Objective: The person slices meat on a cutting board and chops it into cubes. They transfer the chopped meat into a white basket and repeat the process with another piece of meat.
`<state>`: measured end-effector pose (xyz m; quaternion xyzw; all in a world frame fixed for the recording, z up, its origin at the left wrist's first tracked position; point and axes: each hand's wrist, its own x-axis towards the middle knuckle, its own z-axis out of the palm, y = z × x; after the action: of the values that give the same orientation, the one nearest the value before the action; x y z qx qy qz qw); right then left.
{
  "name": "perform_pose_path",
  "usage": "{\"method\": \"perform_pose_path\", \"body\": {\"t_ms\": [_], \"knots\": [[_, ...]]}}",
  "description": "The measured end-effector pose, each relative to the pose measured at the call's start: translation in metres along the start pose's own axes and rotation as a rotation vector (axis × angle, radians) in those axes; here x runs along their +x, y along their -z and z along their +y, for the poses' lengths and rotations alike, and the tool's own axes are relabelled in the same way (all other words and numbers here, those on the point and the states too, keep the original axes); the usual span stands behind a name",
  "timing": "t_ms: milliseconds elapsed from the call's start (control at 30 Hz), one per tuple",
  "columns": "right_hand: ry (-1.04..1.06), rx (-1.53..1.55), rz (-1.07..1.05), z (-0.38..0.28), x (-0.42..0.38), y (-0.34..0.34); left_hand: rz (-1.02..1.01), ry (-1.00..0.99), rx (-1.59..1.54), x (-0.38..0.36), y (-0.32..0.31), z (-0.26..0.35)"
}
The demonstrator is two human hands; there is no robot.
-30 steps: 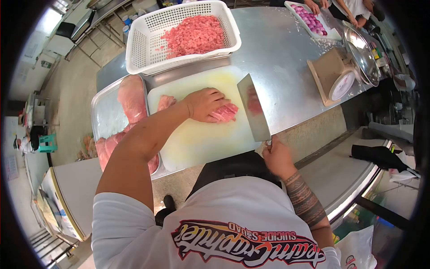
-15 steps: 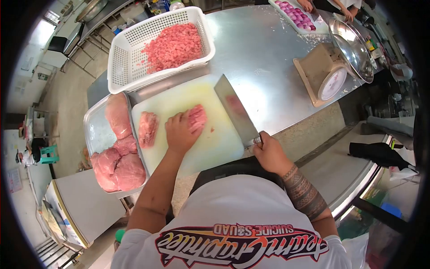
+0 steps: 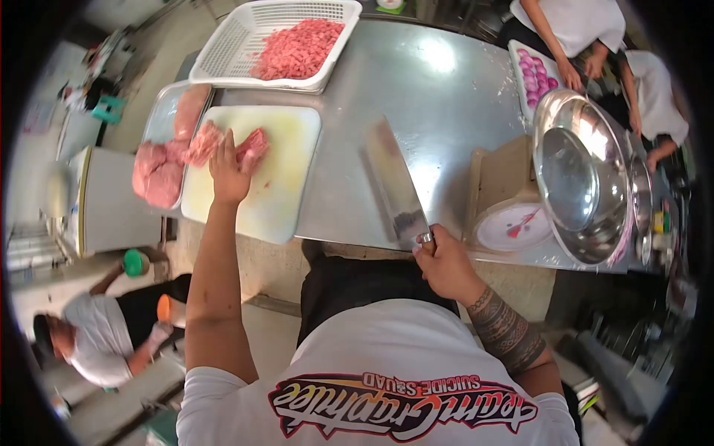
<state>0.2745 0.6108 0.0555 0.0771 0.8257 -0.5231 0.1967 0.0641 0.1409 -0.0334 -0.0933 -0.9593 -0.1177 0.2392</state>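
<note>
My right hand grips the handle of a broad cleaver, whose blade is slightly smeared and points away over the steel table, right of the cutting board. On the white cutting board, my left hand lies with its fingers stretched out between two pieces of raw meat. One chunk of meat is on its left, partly behind the fingers. A cut piece of meat sits by the thumb on its right. A metal tray with large meat cuts stands left of the board.
A white basket of diced meat stands beyond the board. To the right are a scale and a large steel bowl. Co-workers stand by a tray of purple onions; another person holds cups at lower left.
My view has turned right, so the board and basket appear farther left. The cleaver has moved away from the board's edge. My left hand's fingers have straightened and shifted off the cut piece towards the left chunk.
</note>
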Motion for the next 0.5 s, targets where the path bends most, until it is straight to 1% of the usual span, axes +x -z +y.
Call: {"method": "perform_pose_path", "body": {"t_ms": [100, 133, 167, 200, 233, 267, 300, 333, 400, 467, 500], "knots": [[0.034, -0.055, -0.059, 0.005, -0.018, 0.035, 0.161, 0.147, -0.139, -0.009, 0.049, 0.094], [0.059, -0.063, -0.07, 0.009, -0.023, 0.044, 0.115, 0.289, -0.297, -0.018, 0.066, 0.133], [0.083, -0.069, -0.077, 0.015, -0.027, 0.05, 0.124, 0.33, -0.247, -0.034, 0.071, 0.165], [0.106, -0.072, -0.081, 0.019, -0.032, 0.056, 0.112, 0.338, -0.426, -0.044, 0.079, 0.196], [0.166, -0.089, -0.073, 0.021, -0.038, 0.063, 0.036, 0.339, -0.428, -0.058, 0.085, 0.22], [0.226, -0.104, -0.063, 0.021, -0.044, 0.069, 0.024, 0.28, -0.406, -0.069, 0.088, 0.243], [0.288, -0.119, -0.055, 0.02, -0.051, 0.074, -0.036, 0.33, -0.472, -0.08, 0.09, 0.266], [0.302, -0.138, -0.057, 0.02, -0.059, 0.079, -0.096, 0.381, -0.539, -0.091, 0.093, 0.287], [0.342, -0.179, -0.057, 0.02, -0.075, 0.087, -0.116, 0.347, -0.617, -0.116, 0.081, 0.313], [0.325, -0.19, -0.079, 0.022, -0.092, 0.091, -0.119, 0.267, -0.663, -0.142, 0.071, 0.334], [0.309, -0.195, -0.094, 0.025, -0.1, 0.092, -0.159, 0.292, -0.703, -0.147, 0.076, 0.345]]}}
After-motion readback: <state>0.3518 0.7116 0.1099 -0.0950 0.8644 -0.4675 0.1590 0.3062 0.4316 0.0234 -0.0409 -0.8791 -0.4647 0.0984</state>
